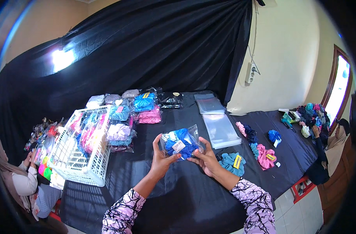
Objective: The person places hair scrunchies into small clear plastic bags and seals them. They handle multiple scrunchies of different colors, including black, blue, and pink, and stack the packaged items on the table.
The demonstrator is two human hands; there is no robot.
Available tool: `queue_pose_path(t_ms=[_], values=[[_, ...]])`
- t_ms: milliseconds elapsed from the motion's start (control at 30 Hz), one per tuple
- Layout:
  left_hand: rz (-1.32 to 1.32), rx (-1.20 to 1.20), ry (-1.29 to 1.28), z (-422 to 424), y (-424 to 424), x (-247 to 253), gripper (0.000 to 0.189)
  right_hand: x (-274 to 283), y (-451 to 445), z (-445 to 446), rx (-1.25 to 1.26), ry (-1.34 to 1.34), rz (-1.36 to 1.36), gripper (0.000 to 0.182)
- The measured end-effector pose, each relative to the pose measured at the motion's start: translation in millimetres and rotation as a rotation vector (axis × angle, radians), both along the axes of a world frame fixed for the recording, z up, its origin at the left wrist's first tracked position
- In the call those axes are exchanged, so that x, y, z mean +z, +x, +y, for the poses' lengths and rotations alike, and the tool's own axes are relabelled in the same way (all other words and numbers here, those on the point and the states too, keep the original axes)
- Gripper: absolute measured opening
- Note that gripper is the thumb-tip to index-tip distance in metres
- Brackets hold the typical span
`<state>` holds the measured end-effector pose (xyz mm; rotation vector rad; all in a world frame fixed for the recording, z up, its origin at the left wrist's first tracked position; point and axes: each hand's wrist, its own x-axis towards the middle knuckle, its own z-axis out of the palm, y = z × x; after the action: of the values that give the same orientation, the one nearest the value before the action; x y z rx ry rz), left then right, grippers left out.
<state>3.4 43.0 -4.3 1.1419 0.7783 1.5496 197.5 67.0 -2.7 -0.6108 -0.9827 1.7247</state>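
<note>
A clear plastic bag with blue scrunchies [182,143] and a small white tag inside is held up over the black-covered table. My left hand [163,161] grips its left edge between thumb and fingers. On the bag's right side, my right hand [207,161] pinches the lower corner. Right of my right hand lies a teal scrunchie [229,162] with a yellow label. Beyond it, two stacks of clear plastic bags [221,128] lie flat.
A white plastic basket [103,172] holding packed items stands at the left, beside stacks of bagged scrunchies [119,131]. Loose scrunchies [265,156] and a scrunchie pile [313,114] lie at the right. One person [28,181] sits at the left, another [335,143] at the right.
</note>
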Motion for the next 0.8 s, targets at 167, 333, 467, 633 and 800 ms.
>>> queue_pose_path(t_ms=[167,333,467,633,800], values=[[-0.074,-0.034,-0.083,0.1,4.5,-11.5,0.092,-7.3,-2.8,0.8,0.031,-0.047,0.027,0.065],[-0.109,-0.061,-0.157,-0.3,5.8,-18.6,0.092,-16.3,-4.0,5.9,-0.051,-0.036,-0.014,0.061],[-0.128,-0.056,-0.153,4.0,2.8,-28.2,0.090,-10.7,-12.6,0.0,-0.145,0.101,-0.083,0.060],[-0.206,-0.032,-0.179,7.3,5.6,-30.5,0.084,-18.3,-18.4,12.7,-0.234,0.217,-0.187,0.038],[-0.249,-0.057,-0.254,10.7,-7.1,-49.6,0.068,4.6,-29.8,60.4,-0.363,0.244,-0.195,0.022]])
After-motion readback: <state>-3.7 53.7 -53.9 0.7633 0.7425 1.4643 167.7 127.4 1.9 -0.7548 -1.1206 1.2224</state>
